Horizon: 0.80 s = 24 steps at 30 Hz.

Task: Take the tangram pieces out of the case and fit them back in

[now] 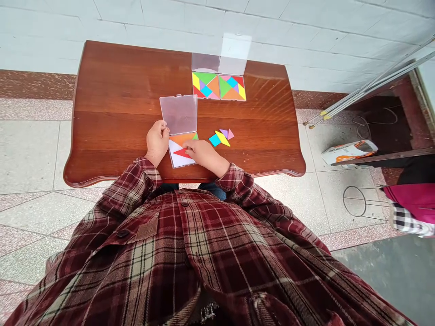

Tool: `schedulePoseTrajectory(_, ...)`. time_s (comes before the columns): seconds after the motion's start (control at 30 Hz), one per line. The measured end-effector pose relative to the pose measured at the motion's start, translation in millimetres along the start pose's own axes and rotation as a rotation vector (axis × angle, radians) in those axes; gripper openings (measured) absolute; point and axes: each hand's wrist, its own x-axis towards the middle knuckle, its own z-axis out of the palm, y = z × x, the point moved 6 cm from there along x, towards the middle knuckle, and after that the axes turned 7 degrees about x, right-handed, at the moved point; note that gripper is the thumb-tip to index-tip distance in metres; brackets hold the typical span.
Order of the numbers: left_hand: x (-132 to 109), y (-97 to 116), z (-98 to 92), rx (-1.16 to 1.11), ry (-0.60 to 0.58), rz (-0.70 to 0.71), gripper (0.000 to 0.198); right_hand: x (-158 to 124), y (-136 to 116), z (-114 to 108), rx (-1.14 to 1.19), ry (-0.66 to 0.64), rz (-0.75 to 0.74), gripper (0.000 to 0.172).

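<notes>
An open clear tangram box lies near the front edge of the table, its transparent lid tilted up at the back. My left hand is closed at the lid's lower left edge, fingertips on the plastic. Inside the tray are an orange triangle and part of a green triangle. My right hand reaches over the tray, its fingers closed on a red triangle that lies over the white base. To the right are a blue square, yellow parallelogram, purple triangle and pink triangle.
Two filled tangram boxes stand side by side with raised lids at the back of the brown wooden table. A pale wall rises behind it. On the floor at right are a carton and a round metal ring.
</notes>
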Motion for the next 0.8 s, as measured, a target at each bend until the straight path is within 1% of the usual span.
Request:
schedulePoseTrajectory(0.1, 0, -1, 1.5, -0.012, -0.003, -0.006, 0.016, -8, -8, 0, -0.094, 0.024, -0.008, 0.022)
schedulePoseTrajectory(0.17, 0, -1, 2.3, -0.021, -0.007, -0.009, 0.016, -14, -16, 5, -0.166, 0.034, -0.025, 0.024)
schedulePoseTrajectory(0.23, 1, -1, 2.8, -0.026, -0.010, -0.016, 0.016, -19, -23, 12, -0.197, 0.000, -0.072, 0.024)
schedulePoseTrajectory(0.33, 1, -1, 3.0, -0.041, -0.008, -0.019, 0.017, -23, -27, 21, -0.165, -0.067, -0.124, 0.023)
schedulePoseTrajectory(0.53, 0, -1, 2.9, -0.055, -0.003, -0.013, 0.017, -11, -16, 18, -0.140, -0.009, -0.021, 0.027)
schedulePoseTrajectory(0.63, 1, -1, 3.5, -0.038, -0.005, -0.017, 0.016, -7, -19, 25, -0.151, -0.048, -0.005, 0.028)
schedulePoseTrajectory(0.8, 1, -4, 5.8, -0.042, -0.008, -0.021, 0.017, -9, -23, 34, -0.139, -0.103, -0.020, 0.027)
